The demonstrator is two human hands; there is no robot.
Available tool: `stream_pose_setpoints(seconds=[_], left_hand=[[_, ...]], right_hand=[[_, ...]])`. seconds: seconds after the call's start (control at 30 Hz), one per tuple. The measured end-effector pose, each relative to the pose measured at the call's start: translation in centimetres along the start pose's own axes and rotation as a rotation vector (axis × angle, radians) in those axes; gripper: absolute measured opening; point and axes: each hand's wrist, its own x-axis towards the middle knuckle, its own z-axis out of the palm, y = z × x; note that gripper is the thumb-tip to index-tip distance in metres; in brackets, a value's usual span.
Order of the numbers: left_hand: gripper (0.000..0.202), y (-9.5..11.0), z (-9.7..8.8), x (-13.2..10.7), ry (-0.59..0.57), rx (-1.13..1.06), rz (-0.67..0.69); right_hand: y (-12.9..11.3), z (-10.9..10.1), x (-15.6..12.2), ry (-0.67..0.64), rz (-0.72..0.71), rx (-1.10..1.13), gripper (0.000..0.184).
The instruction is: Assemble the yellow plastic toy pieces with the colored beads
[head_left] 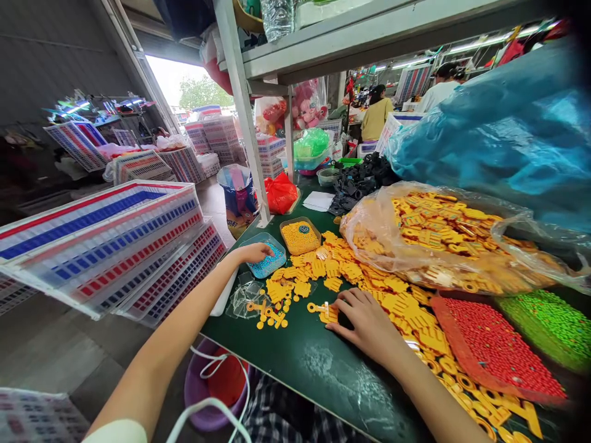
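Note:
My left hand [255, 252] reaches out to a clear tray of small blue beads [269, 261], its fingers curled into the beads at the tray's near edge. My right hand [364, 320] rests on the dark green table [314, 363], fingers bent and pressed on a small yellow plastic piece [323, 309]. A spread of yellow plastic parts [332, 267] lies between and beyond both hands. Beside the blue tray stands a tray of yellow beads [300, 237].
A clear bag of yellow parts [443, 240] fills the table's right. Red beads [494, 344] and green beads [549, 323] lie on trays at the near right. Stacked red-and-blue baskets [111, 246] stand left. Black parts [364, 178] lie farther back. Two people work behind.

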Motion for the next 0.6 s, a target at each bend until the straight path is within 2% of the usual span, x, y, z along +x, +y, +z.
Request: stream_pose_setpoints(seconds=[0.1,0.3,0.6], left_hand=[[0.018,0.8,0.0,-0.5,-0.045,-0.075,0.032],[0.043,1.2,-0.3,-1.7,-0.099,-0.216,0.033],[0.044,0.8,-1.0,-3.1,-0.116,-0.415,0.024]], right_hand=[[0.1,0.0,-0.1,-0.008,0.003,0.016,0.024],[0.1,-0.2,-0.1,-0.021,0.003,0.024,0.023],[0.0,-0.2,-0.2,0.012,-0.015,-0.013,0.022]])
